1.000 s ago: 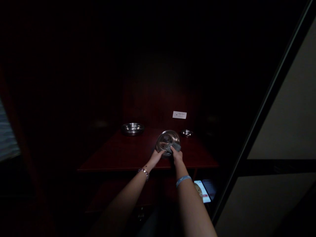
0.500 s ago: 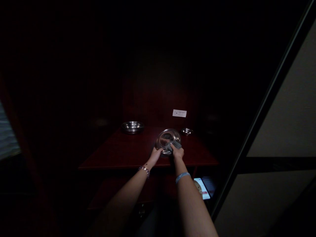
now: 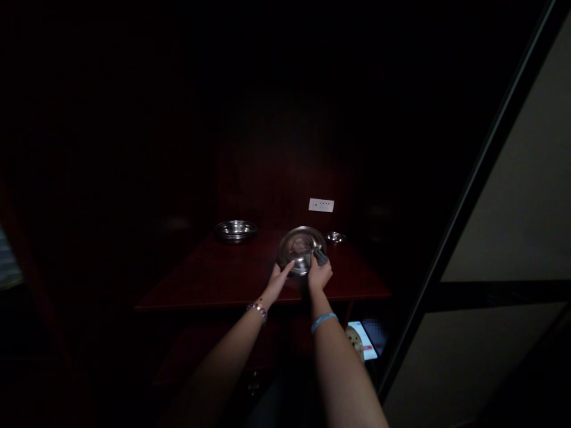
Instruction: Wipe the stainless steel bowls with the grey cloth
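Note:
A shiny metal plate [image 3: 303, 264] with a wide rim is held up, tilted toward me, above the dark red shelf [image 3: 214, 279]. My left hand [image 3: 277, 282] grips its lower left rim, thumb on the inner face and fingers hidden beneath. My right hand [image 3: 320, 274] is closed around a bunched grey cloth [image 3: 320, 257] that lies against the plate's right rim. Further back on the left sits a stack of metal dishes [image 3: 236, 230]. Behind the plate on the right is a small metal bowl [image 3: 335, 238].
A white socket panel [image 3: 321, 205] is on the back wall. Below the shelf's right end, a lit phone [image 3: 363, 342] lies beside a pale round object with dark holes [image 3: 354, 341]. A dark frame edge [image 3: 464, 220] slants along the right side. Much of the surroundings is too dark to make out.
The cloth in my right hand has shifted from the plate's lower face outward to its right rim. The plate's tilt has changed slightly, and the whole view has shifted a little.

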The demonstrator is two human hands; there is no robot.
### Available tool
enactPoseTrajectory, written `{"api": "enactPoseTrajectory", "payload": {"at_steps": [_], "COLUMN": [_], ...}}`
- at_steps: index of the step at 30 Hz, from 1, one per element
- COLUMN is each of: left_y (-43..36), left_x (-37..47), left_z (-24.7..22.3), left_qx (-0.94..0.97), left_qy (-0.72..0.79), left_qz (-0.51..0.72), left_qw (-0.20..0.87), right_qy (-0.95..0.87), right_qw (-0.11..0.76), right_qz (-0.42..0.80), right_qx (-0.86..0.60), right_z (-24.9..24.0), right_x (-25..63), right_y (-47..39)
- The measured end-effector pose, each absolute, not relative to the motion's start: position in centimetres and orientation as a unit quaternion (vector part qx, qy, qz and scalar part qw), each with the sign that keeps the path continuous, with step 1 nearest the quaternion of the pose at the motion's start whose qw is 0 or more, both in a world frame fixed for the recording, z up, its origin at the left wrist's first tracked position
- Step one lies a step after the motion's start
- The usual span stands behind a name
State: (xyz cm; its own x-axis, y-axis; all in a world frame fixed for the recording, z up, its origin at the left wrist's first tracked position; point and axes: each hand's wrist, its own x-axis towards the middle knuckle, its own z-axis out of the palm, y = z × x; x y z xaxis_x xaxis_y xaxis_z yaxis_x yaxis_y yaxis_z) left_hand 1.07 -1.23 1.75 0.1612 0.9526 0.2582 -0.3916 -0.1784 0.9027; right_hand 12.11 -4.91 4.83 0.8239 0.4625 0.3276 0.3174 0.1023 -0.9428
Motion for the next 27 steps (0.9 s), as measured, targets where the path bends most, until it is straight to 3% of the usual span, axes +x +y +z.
{"api": "enactPoseTrajectory", "payload": {"at_steps": [4,11,27], "left_y": [-1.1,0.4,-0.8], "left_x": [1.7,1.5,1.2], "left_z": [1.7,0.7,1.1], "left_qx": [0.562,0.506,0.460], "left_qy": [0.253,0.309,0.324], "left_qz": [0.545,0.576,0.554], "left_qw": [0.568,0.563,0.613], "right_qy": [-0.254,-0.223,-0.318], "right_qw": [0.683,0.733,0.683], "right_qz": [0.131,0.285,0.019], "right_qx": [-0.672,-0.576,-0.658], "right_z": [4.3,1.9,4.9], "right_x": [11.3,11.1,12.3], "right_y": [-3.9,-1.2,-5.0]}}
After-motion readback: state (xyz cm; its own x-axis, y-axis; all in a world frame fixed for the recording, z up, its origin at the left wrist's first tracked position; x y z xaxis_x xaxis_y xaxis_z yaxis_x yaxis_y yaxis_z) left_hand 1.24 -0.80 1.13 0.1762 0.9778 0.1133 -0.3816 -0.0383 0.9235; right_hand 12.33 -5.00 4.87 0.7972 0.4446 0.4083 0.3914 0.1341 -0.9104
